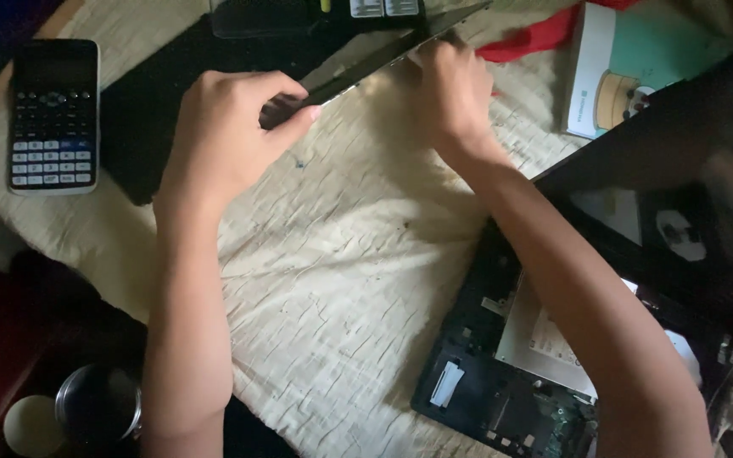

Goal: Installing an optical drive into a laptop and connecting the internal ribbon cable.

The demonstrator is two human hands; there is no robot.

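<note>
Both of my hands grip a thin dark flat panel (375, 55), tilted on edge above the cream cloth (349, 254). My left hand (231, 127) pinches its near left end with thumb and fingers. My right hand (451, 93) holds its upper right part, fingers curled over the edge. Under the panel lies a black flat piece (142, 127) on the cloth.
A black calculator (53, 114) lies at the far left. An opened laptop base (511, 373) with bare circuit board and silver drive sits at the lower right, its dark screen (680, 195) raised. A white and teal box (629, 68) and red cloth (536, 38) lie at top right. A metal cup (99, 407) stands lower left.
</note>
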